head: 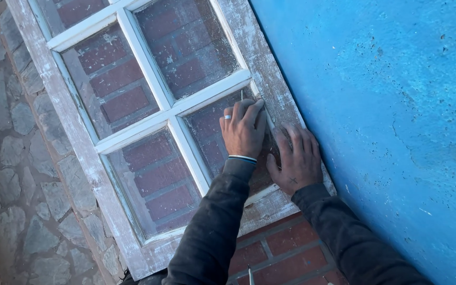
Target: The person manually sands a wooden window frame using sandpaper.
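Your left hand (244, 132) is closed in a pinch grip on a thin metal tool (242, 96), its tip set at the top corner of the lower right pane (215, 140). Your right hand (296, 155) lies open and flat on the window frame (275, 89), pressing its right rail, holding nothing. You seem to be working the pane's edge loose; the next move calls for steady, shallow pressure along the glass. The frame leans on brick beside the blue wall (386, 105), its long axis running from upper left to lower right.
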